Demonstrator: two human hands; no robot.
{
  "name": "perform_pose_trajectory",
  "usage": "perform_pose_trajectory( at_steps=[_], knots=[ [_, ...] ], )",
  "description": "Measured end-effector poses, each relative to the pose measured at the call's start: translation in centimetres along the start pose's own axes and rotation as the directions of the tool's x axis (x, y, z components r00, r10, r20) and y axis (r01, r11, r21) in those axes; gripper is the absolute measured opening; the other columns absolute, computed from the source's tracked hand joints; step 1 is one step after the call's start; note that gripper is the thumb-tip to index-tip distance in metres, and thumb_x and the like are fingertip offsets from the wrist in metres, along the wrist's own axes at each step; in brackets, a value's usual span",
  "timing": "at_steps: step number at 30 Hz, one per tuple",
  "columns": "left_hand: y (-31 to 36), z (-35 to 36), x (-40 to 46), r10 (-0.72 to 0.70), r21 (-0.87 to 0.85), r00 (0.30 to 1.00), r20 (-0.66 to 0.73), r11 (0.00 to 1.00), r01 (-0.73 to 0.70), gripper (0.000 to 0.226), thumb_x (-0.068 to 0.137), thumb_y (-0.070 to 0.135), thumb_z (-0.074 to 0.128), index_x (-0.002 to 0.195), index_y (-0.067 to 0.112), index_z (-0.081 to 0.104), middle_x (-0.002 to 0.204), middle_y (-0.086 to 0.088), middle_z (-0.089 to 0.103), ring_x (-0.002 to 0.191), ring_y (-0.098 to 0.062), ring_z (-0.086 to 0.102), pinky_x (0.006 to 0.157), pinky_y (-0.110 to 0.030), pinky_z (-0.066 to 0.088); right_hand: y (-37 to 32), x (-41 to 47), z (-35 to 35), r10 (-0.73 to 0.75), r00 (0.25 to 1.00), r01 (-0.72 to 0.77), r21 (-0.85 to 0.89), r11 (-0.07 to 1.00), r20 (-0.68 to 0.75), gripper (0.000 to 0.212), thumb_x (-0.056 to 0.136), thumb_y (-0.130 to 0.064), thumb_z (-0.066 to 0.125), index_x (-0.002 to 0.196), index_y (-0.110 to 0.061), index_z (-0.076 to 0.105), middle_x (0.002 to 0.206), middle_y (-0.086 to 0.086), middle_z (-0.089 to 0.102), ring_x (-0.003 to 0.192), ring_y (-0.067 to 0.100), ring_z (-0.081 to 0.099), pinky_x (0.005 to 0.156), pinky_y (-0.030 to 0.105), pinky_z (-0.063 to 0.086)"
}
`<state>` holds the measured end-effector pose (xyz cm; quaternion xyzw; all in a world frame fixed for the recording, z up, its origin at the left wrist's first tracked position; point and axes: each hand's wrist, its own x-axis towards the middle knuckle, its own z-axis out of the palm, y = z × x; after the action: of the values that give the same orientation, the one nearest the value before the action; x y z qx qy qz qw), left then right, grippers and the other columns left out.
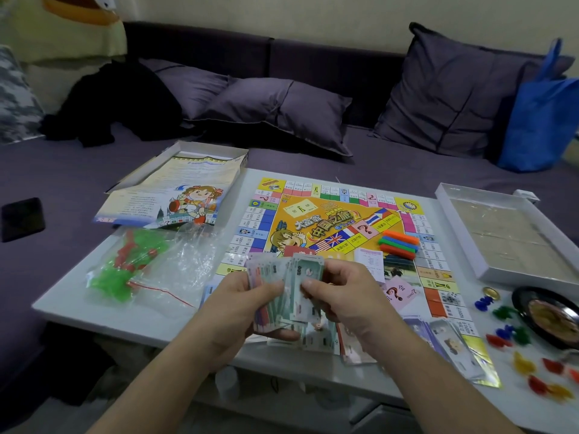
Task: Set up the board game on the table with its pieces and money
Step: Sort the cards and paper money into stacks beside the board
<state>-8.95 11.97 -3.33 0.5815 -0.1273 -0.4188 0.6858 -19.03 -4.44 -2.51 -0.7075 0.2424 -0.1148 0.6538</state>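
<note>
Paper money (282,286), a fanned wad of mixed notes, sits in both hands at the near edge of the board (338,233). Left hand (241,305) grips the wad from below, fingers curled round its underside, thumb on top. Right hand (338,292) pinches the top green note with thumb and curled fingers. More notes (319,339) lie loose on the board just under the hands.

Board lies flat on the white table (103,292), centre to right. On it: a stack of coloured bars (399,244) right of centre, a red card (297,250) and a white slip (371,261) just far of the hands, a pink question-mark card (399,292) right of the right hand. A fan of cards (451,346) at the board's near right corner.

Right of the board: white box tray (507,233), a dark bowl (551,314), a gold cap (489,292), scattered blue, green, red and yellow pawns (513,333).

Left of the board: clear bag (150,267) with green and red pieces, a rule sheet (163,205) lying over the box lid (188,164) at the far left corner.

Far side: purple sofa (313,57) with cushions (279,108), black clothing (119,101), blue bag (542,114). Black phone (22,219) on the sofa, left.
</note>
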Motion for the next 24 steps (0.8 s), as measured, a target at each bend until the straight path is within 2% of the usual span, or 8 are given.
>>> perform_pose_trajectory(
  at_steps=[3, 6, 11, 15, 18, 22, 24],
  knots=[
    [-0.4, 0.0, 0.0, 0.048, 0.075, 0.999, 0.0, 0.996, -0.048, 0.022, 0.101, 0.006, 0.06, 0.122, 0.004, 0.068, 0.106, -0.022, 0.078, 0.095, -0.041, 0.077, 0.063, -0.047, 0.066, 0.2, 0.0, 0.1, 0.004, 1.0, -0.003, -0.034, 0.999, 0.025, 0.015, 0.096, -0.007, 0.072, 0.104, -0.017, 0.08, 0.083, 0.008, 0.078, 0.067, 0.014, 0.069, 0.051, 0.018, 0.048],
    [-0.6, -0.1, 0.1, 0.066, 0.149, 0.998, -0.019, 0.987, -0.062, 0.022, 0.097, 0.011, 0.068, 0.118, 0.006, 0.072, 0.102, -0.018, 0.08, 0.093, -0.037, 0.079, 0.06, -0.043, 0.066, 0.3, 0.0, 0.1, -0.001, 0.999, 0.003, -0.05, 0.999, 0.036, 0.015, 0.096, -0.006, 0.072, 0.103, -0.019, 0.079, 0.076, 0.003, 0.075, 0.061, 0.011, 0.064, 0.05, 0.021, 0.045],
    [-0.2, -0.3, 0.1, 0.002, 0.035, 1.0, -0.027, 0.999, -0.001, 0.024, 0.103, 0.008, 0.057, 0.124, 0.0, 0.065, 0.108, -0.023, 0.077, 0.099, -0.04, 0.077, 0.076, -0.052, 0.066, -0.2, -0.1, -0.1, 0.004, 1.0, -0.004, -0.005, 1.0, 0.005, 0.015, 0.097, -0.001, 0.07, 0.106, -0.01, 0.078, 0.081, 0.003, 0.076, 0.061, 0.004, 0.069, 0.05, 0.014, 0.049],
    [-0.1, -0.3, 0.1, 0.017, 0.104, 1.0, 0.005, 0.994, -0.018, 0.023, 0.102, 0.005, 0.059, 0.122, 0.0, 0.067, 0.108, -0.021, 0.078, 0.099, -0.038, 0.077, 0.073, -0.046, 0.067, -0.3, -0.3, -0.2, 0.03, 0.999, -0.029, -0.02, 0.999, 0.025, 0.016, 0.097, -0.003, 0.071, 0.105, -0.014, 0.078, 0.088, 0.006, 0.079, 0.07, 0.012, 0.074, 0.055, 0.017, 0.052],
    [-0.2, -0.3, 0.1, 0.017, 0.137, 1.0, 0.002, 0.99, -0.017, 0.02, 0.101, 0.005, 0.059, 0.118, 0.002, 0.069, 0.106, -0.02, 0.079, 0.096, -0.037, 0.078, 0.071, -0.043, 0.067, -0.3, -0.3, -0.2, 0.043, 0.998, -0.041, -0.052, 0.998, 0.036, 0.016, 0.097, -0.004, 0.071, 0.103, -0.017, 0.078, 0.089, 0.004, 0.08, 0.074, 0.011, 0.076, 0.057, 0.017, 0.054],
    [-0.2, -0.5, 0.3, 0.037, 0.178, 0.996, -0.075, 0.984, -0.023, 0.02, 0.1, 0.008, 0.063, 0.117, 0.0, 0.07, 0.103, -0.018, 0.079, 0.097, -0.034, 0.078, 0.084, -0.049, 0.064, -0.3, 0.0, -0.6, 0.056, 0.998, -0.056, -0.101, 0.993, 0.002, 0.013, 0.098, -0.006, 0.069, 0.106, -0.015, 0.076, 0.082, 0.0, 0.078, 0.058, 0.003, 0.066, 0.05, 0.017, 0.047],
    [-0.1, -0.6, 0.4, 0.048, 0.194, 0.99, -0.134, 0.981, -0.021, 0.017, 0.1, 0.007, 0.063, 0.113, 0.001, 0.072, 0.099, -0.016, 0.08, 0.094, -0.032, 0.079, 0.088, -0.051, 0.062, -0.5, 0.1, -1.1, 0.065, 0.998, -0.067, -0.124, 0.99, -0.025, 0.013, 0.099, -0.008, 0.07, 0.107, -0.017, 0.075, 0.085, 0.0, 0.08, 0.061, 0.005, 0.069, 0.052, 0.021, 0.048]
  ],
)
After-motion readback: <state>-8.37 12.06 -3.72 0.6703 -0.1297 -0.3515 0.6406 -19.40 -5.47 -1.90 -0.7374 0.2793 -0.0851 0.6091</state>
